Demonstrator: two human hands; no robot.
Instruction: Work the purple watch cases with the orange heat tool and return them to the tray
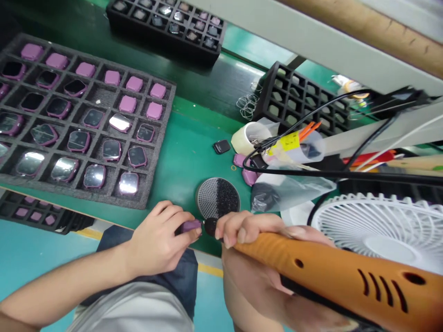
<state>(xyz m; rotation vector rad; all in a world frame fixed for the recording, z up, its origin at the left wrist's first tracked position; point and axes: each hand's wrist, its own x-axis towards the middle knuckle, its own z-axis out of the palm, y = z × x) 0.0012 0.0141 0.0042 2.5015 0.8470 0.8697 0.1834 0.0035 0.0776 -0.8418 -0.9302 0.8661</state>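
Note:
My left hand [164,237] pinches a small purple smartwatch case [191,225] near the bench's front edge. My right hand [249,230] is wrapped round an orange electric screwdriver [332,272] with a black nose. The screwdriver's tip points left at the side of the watch case; whether they touch I cannot tell. Just beyond the hands stands a round dish [218,198], half perforated grey surface and half tiny black pieces. To the left, a grey foam tray [161,147] holds many purple watch cases, some with dark glass faces up.
A white fan [380,235] stands close at right, beside the screwdriver. A black cable [346,174] crosses above it. Purple parts [249,177], a black watch piece [222,146], a tape roll [244,138] and a plastic bag [294,186] lie beyond the dish. Black trays [204,57] sit at the back.

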